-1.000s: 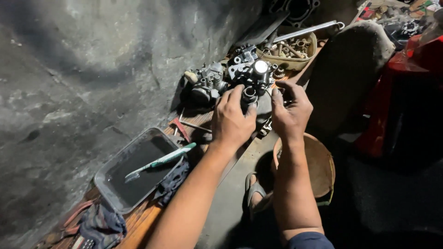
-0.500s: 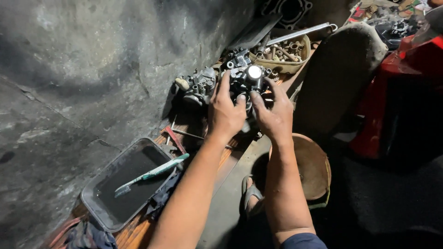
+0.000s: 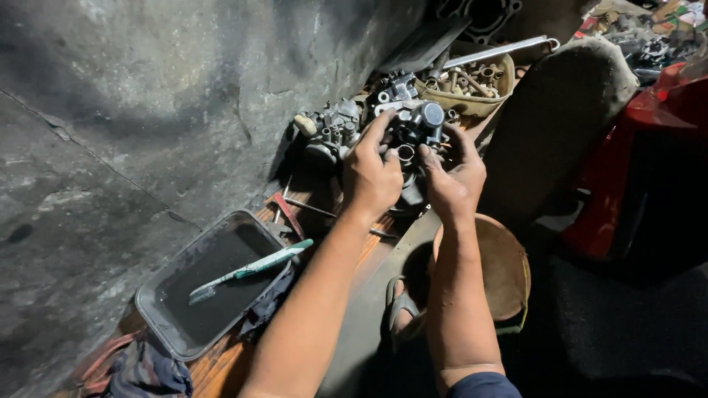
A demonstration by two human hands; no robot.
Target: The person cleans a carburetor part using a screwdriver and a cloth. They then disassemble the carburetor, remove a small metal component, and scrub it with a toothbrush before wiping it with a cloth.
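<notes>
1. Against the rough grey wall [image 3: 169, 96], on the wooden bench [image 3: 221, 365], I am working at the far end, where greasy engine parts are piled.
2. Nearer me sits a dark rectangular tray [image 3: 203, 284] with a green-handled toothbrush [image 3: 251, 269] lying slantwise across it, bristles towards me.
3. Beyond my hands, a tan basket [image 3: 472, 92] holds small metal fittings; a second carburetor [image 3: 332, 133] rests just left of the one I hold.
4. My left hand [image 3: 372, 173] curls round the carburetor [image 3: 413, 129] from the left, thumb and fingers closed on its body.
5. My right hand [image 3: 453, 177] cups it from the right, fingers wrapped behind, thumb near the front port.
6. I judge this the inspecting and turning step, both hands steadying the part above the bench's far end.
7. The carburetor's long axis runs roughly upright, round cap uppermost, open bore facing me.
8. Any further turn calls for a firm two-handed grip, since the casting looks oily.
</notes>
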